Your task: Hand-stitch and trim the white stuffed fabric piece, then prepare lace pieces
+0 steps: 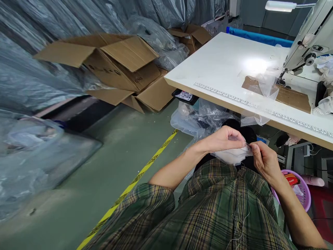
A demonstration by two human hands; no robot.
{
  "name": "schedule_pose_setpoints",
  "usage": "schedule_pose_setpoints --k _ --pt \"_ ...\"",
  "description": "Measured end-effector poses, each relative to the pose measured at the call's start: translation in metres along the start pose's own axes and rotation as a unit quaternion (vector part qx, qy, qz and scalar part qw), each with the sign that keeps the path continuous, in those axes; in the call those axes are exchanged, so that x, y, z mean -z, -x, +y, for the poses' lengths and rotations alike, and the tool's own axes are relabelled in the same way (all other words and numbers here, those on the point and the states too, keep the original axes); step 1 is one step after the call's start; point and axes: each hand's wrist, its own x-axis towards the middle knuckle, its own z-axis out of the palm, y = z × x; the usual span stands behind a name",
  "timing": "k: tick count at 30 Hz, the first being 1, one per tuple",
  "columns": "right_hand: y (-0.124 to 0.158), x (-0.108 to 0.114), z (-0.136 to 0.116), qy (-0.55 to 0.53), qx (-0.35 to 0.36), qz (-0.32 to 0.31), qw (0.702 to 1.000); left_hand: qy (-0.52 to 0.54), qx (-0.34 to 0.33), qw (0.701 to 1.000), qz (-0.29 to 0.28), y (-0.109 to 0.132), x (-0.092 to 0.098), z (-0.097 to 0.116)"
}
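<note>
Above my lap I hold a bundle of white, sheer, layered fabric (232, 156). My left hand (225, 139) is closed over its upper edge, thumb and fingers pinched together. At the bundle's right edge my right hand (265, 160) is closed in a pinch, close to the left fingertips. A thin dark sliver shows between the two hands, too small to name. What exactly the right fingers grip is hidden. Loose threads hang down the front of my green plaid shirt (221, 205).
A white sewing table (221, 62) with a printed ruler edge stands ahead, carrying a sewing machine (309, 45) and brown card (293, 99). Open cardboard boxes (125, 69) lie at left. A pink basket (307, 198) sits at right. Yellow tape (145, 168) crosses the floor.
</note>
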Motion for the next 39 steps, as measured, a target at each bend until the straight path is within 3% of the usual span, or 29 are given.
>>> schedule_pose_setpoints --k 13,17,22,29,33,36,39 --pt "-0.001 -0.001 -0.002 0.043 -0.031 -0.009 0.999 -0.043 -0.001 0.999 0.006 0.000 -0.003 0.001" --pt "0.000 -0.001 0.004 -0.012 -0.069 -0.017 0.997 -0.042 -0.001 0.999 0.006 -0.001 -0.003 -0.001" --pt "-0.006 -0.001 0.006 -0.139 -0.123 0.036 0.982 -0.052 -0.005 0.999 -0.008 -0.001 -0.004 -0.008" --pt "-0.008 -0.008 -0.012 -0.228 -0.171 -0.101 0.953 -0.186 -0.002 0.980 0.065 0.015 -0.022 -0.008" --pt "0.012 -0.001 -0.010 -0.263 -0.178 -0.116 0.941 -0.179 0.027 0.983 -0.025 0.035 -0.016 -0.016" --pt "0.025 -0.005 0.006 -0.319 -0.239 -0.089 0.913 -0.108 0.039 0.986 -0.120 0.045 0.002 -0.034" --pt "0.029 -0.026 0.027 -0.384 -0.322 -0.030 0.865 -0.012 0.034 0.992 -0.119 0.040 0.022 -0.054"
